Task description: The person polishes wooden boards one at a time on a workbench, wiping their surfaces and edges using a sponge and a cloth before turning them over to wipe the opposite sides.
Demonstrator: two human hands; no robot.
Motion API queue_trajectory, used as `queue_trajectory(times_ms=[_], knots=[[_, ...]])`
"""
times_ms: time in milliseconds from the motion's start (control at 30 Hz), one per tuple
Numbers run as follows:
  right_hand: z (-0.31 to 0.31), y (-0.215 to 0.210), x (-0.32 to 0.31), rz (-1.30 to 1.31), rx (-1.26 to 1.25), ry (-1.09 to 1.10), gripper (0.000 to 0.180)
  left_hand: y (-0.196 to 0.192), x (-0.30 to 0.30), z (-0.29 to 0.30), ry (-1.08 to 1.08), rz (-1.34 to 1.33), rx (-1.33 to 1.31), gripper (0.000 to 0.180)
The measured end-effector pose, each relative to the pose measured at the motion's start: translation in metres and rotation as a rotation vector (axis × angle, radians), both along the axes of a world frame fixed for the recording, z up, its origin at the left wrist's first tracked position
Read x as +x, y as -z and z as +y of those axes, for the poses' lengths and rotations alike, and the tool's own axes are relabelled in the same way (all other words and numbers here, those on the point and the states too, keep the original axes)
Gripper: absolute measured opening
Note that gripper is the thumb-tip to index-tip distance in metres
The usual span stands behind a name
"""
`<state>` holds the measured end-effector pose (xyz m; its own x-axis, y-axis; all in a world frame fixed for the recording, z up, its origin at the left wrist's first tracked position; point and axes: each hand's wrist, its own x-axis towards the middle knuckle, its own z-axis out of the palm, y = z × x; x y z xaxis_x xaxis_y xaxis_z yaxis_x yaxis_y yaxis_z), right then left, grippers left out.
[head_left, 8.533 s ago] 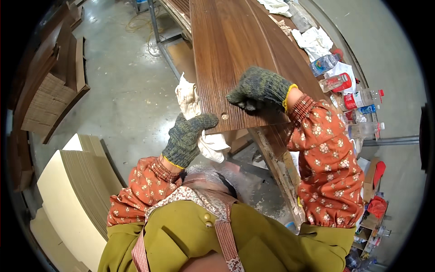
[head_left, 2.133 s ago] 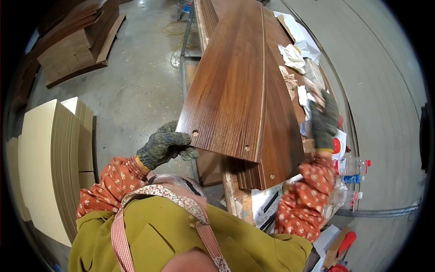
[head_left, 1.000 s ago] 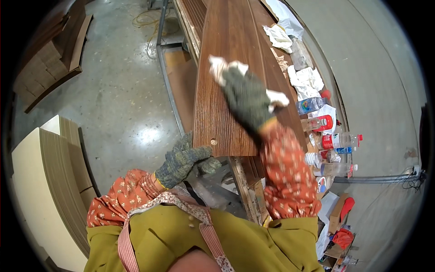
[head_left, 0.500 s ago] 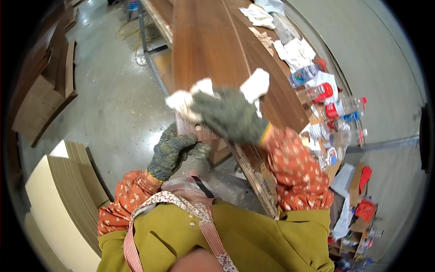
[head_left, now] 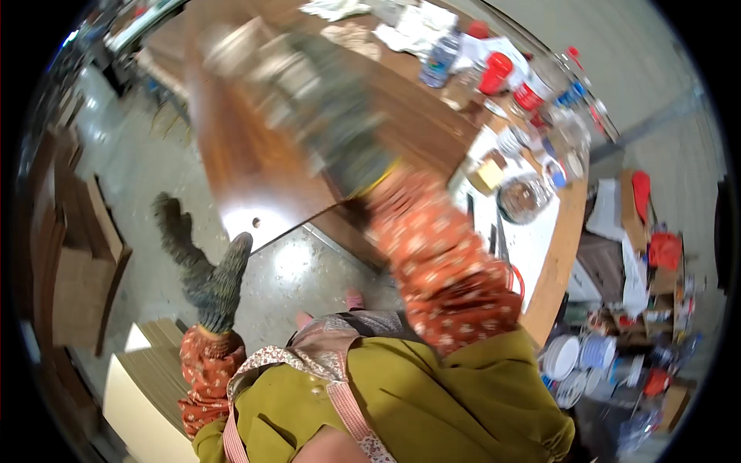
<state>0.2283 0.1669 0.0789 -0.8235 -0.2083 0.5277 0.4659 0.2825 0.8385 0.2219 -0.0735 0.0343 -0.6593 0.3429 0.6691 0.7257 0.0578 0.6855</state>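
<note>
My right hand (head_left: 340, 131) is a motion-blurred smear pressed flat on the brown wood panel (head_left: 255, 162), a pale cloth (head_left: 231, 46) just past its fingers; I cannot tell their grip. My left hand (head_left: 204, 266), gloved, spreads its fingers open under the panel's near edge, apparently to steady it.

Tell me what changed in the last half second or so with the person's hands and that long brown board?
The right hand, blurred with motion, has swept farther up along the brown board; whether it still presses the white rag cannot be told. The left hand has come off the board's near end and now hangs open over the floor. The board stays on the bench, with bottles beside it.
</note>
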Motion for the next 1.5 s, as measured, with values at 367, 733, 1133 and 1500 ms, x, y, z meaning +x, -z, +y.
queue_trajectory(times_ms=[367,733,1133,1500], knots=[[-0.017,-0.003,0.167,0.230,-1.519,-0.765,0.057,0.005,-0.001,-0.021,0.130,-0.392,0.158,0.052],[0.127,0.115,0.243,0.415,-1.428,0.216,0.076,0.053,-0.063,-0.203,-0.227,-0.166,-0.197,0.032],[0.001,0.005,0.199,0.651,-1.749,-0.868,0.052,0.065,-0.003,-0.069,0.380,-0.957,0.228,0.046],[-0.085,0.065,0.113,0.134,-1.362,-0.999,0.053,0.069,-0.013,-0.026,0.456,-1.109,0.331,0.023]])
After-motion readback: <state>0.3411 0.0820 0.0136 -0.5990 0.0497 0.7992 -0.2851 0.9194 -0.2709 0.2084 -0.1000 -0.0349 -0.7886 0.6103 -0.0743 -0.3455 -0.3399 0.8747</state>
